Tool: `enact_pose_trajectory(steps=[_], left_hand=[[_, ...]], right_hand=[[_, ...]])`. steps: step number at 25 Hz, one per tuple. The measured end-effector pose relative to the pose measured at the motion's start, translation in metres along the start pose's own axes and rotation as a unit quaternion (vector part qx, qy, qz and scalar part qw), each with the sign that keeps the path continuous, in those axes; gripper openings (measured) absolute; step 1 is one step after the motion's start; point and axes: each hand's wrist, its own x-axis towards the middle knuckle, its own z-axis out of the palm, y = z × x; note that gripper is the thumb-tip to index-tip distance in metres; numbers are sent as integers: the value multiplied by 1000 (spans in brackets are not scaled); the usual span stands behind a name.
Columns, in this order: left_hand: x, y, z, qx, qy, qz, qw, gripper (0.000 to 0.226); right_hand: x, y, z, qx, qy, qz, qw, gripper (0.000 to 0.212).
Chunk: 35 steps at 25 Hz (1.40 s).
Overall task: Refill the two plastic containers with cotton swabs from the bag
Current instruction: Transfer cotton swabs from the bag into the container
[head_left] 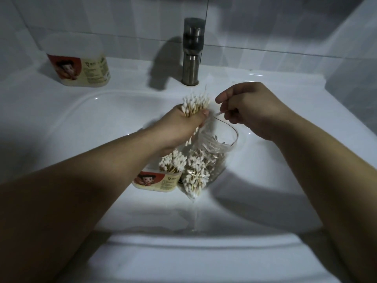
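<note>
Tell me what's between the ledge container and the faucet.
Between the ledge container and the faucet: only bare white sink ledge, crossed by a shadow. Head view shows it.

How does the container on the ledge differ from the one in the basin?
The ledge container stands apart at back left and looks empty; the basin container sits in the sink beside the bag, packed with upright swabs. Both carry the same red cartoon label.

white sink | steel faucet upright, back ctr ledge | grey-white tile wall behind
</note>
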Motion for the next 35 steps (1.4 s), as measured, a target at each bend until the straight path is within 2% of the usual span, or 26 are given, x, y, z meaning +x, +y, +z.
enact_pose_trajectory(steps=[4, 6, 9, 13, 17, 26, 28, 31, 35], left_hand=[[1, 6, -3, -24, 30, -8, 999, 16], [-1, 8, -3, -70, 5, -22, 997, 19], [-3, 5, -2, -63, -40, -20, 997, 22], [-1, 1, -3, -31, -42, -25, 998, 20], [-2, 0, -1, -25, -53, -37, 998, 22], [-5, 6, 0, -84, -53, -65, 993, 15], [-6, 6, 0, -80, -62, -64, 993, 16], [-7, 6, -1, -74, -73, -55, 993, 13], [-10, 9, -2, -74, -54, -66, 994, 19]], right_hand=[[-4, 0, 6, 54, -63, 16, 996, 40], [-7, -1, 9, 97, -91, 33, 991, 40], [-8, 0, 11, 112, -114, 50, 986, 39], [-5, 3, 10, 50, -88, 6, 995, 30], [-6, 4, 11, -78, -47, -51, 994, 24], [4, 13, 13, -74, 31, -108, 991, 29], [3, 14, 15, -78, 18, -108, 991, 36], [2, 13, 14, -121, -13, -106, 987, 29], [-4, 8, 13, -129, -101, -121, 979, 30]])
